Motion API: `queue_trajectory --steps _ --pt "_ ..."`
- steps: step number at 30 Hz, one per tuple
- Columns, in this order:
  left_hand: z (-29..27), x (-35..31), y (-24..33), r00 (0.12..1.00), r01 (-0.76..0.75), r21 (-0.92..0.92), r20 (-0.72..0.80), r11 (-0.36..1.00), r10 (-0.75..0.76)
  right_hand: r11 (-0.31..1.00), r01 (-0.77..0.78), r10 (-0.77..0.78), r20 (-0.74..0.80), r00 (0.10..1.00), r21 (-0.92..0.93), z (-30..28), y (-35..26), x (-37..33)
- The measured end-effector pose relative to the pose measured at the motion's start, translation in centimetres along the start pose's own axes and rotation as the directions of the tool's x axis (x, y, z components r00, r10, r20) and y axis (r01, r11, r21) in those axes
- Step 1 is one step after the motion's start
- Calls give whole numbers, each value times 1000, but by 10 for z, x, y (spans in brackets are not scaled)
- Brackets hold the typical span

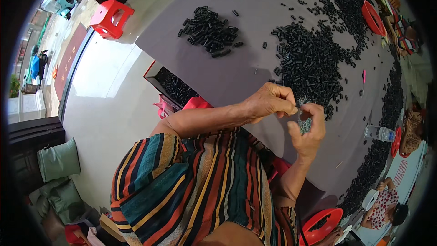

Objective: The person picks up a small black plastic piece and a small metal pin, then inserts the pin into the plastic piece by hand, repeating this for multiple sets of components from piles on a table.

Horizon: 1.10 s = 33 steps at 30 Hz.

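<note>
My left hand (271, 101) and my right hand (309, 130) meet above the grey table (255, 13), fingertips pinched together on a small black plastic part (299, 108) between them. Just below the fingers lies a small heap of tiny grey metal pieces (304, 125). A wide spread of small black plastic parts (309, 64) covers the table right behind my hands. A separate pile of the same black parts (210, 32) lies farther off to the left. My forearms and a striped garment fill the lower middle of the view.
A box of black parts (175, 86) sits beside the table's left edge. Red plastic stools (110, 17) and red bowls (372, 18), (321, 225) are around. A clear plastic bottle (380, 133) lies on the right. Another person (387, 207) sits at lower right.
</note>
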State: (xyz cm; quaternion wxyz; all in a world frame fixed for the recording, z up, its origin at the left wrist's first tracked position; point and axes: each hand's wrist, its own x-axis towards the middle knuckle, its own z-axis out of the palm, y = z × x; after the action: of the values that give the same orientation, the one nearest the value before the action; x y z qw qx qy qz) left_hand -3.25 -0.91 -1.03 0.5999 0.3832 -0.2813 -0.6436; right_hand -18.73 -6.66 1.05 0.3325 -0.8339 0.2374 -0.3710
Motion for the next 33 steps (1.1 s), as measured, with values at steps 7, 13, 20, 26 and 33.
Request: queue_trajectory --steps 7,13,20,26,33 --pt "-7 2 -6 999 -50 271 1 961 51 866 156 -115 114 987 -475 16 8 -4" --pt "-9 6 -4 997 -61 399 67 915 38 854 220 -187 116 975 -472 19 16 -3" --pt "-22 13 -10 994 -72 526 109 847 16 837 249 -256 54 965 -488 36 36 -11" --pt "-24 18 -11 996 -52 553 84 831 6 792 238 -268 30 963 -562 38 35 -8" --pt "-26 19 -12 992 -102 550 119 829 43 843 197 -244 -29 969 -501 44 40 -14"
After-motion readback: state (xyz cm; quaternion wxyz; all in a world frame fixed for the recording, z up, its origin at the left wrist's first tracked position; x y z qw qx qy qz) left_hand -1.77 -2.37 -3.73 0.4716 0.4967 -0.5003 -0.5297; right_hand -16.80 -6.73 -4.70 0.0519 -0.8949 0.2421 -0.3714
